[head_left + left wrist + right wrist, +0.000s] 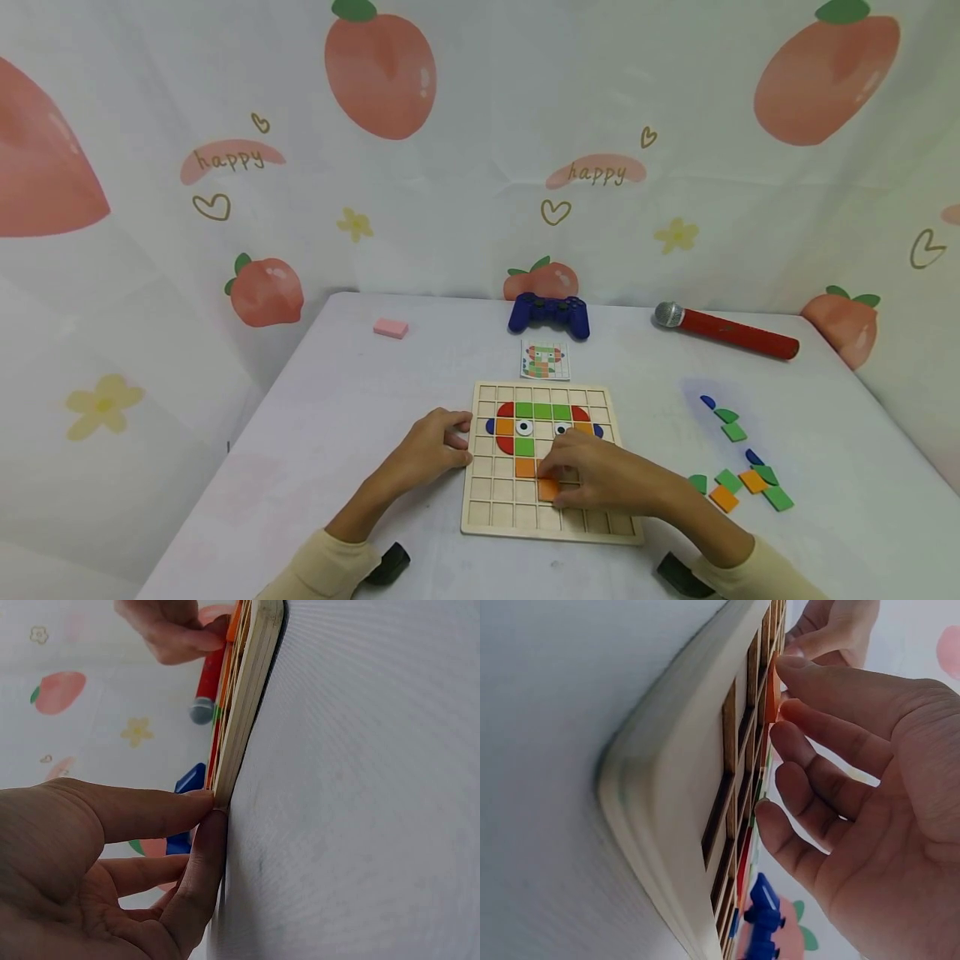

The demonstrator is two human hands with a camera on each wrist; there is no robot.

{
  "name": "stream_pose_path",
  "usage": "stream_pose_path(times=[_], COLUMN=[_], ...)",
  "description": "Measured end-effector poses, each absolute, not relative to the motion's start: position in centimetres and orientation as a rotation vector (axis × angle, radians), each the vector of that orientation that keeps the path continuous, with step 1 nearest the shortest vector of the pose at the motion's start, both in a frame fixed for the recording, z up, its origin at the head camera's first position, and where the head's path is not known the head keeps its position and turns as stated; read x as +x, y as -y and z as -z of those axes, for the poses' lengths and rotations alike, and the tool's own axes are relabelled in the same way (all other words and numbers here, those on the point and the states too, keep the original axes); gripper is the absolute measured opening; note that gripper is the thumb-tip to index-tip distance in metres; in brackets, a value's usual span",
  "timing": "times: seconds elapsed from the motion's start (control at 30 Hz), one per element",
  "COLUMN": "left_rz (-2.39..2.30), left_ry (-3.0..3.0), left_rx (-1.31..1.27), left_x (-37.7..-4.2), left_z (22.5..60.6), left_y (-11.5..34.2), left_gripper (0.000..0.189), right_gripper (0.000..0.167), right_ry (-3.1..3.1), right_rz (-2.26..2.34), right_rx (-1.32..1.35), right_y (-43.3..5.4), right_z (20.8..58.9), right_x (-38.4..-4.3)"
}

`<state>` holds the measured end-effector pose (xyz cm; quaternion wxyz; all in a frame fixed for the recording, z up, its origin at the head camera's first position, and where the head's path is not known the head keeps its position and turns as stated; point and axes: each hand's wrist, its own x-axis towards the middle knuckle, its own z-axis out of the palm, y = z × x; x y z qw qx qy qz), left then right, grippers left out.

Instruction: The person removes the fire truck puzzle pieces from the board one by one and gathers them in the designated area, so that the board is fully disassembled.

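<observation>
A wooden grid board (pixel 480 518) lies on the table, bearing a face-like pattern of red, green, orange and blue tiles with two eye tiles. My left hand (pixel 433 450) holds the board's left edge with thumb and fingertips, the thumb on the edge in the left wrist view. Over the lower middle of the grid, my right hand (pixel 600 473) pinches an orange square tile (pixel 548 490) between thumb and index finger. The tile appears tilted against the grid in the right wrist view (pixel 772 690). Another orange tile (pixel 525 467) sits up and left of it.
Loose green, orange and blue tiles (pixel 724 498) lie right of the board. Behind it are a pattern card (pixel 545 360) and a blue game controller (pixel 550 314). A red microphone (pixel 738 333) lies at the back right, a pink block (pixel 391 328) at the back left.
</observation>
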<state>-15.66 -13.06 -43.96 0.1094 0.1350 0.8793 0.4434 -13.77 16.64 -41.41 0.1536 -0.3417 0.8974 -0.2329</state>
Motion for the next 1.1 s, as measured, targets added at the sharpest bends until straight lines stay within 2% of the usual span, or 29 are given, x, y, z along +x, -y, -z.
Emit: stream_pose_path(times=[0.6,1.1], left_rz=[-1.307,-1.306], left_ry=[-2.575,-2.571], left_rx=[0.396,0.392], left_x=[-15.8,-15.8], left_z=[44.0,44.0], left_y=[13.2,13.1], left_gripper=[0.06,0.059], right_gripper=[0.027,0.033], right_ry=[-2.497,-2.612], right_rz=[0.8,0.879], right_rx=[-0.957,-0.749], right_y=[-17.3,-22.1], right_z=[41.0,40.9], right_x=[-13.7,-12.9])
